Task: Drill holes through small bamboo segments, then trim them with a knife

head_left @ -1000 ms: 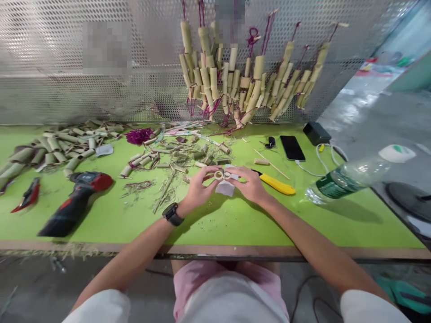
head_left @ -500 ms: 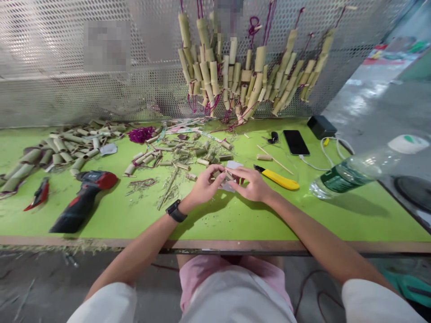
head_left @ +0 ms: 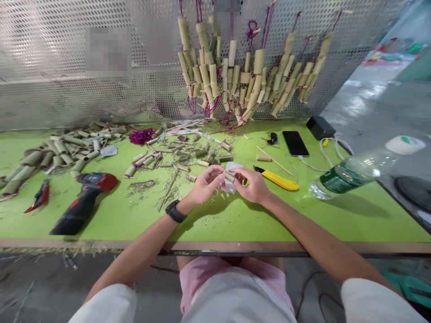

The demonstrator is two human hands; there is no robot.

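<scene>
A check or adjustment of bamboo parts by hand is judged to be in progress. A small bamboo piece (head_left: 229,176) is pinched by the fingers of the right hand (head_left: 252,185), above the white paper (head_left: 235,166) on the tabletop (head_left: 205,229). The left hand's (head_left: 204,186) fingers are curled just beside it; their grip cannot be told. Next, steady support and careful alignment appear to be required.

Fingers (head_left: 240,171) partly cover the bamboo piece (head_left: 229,176); the purple cords (head_left: 199,11) run out of frame.
</scene>
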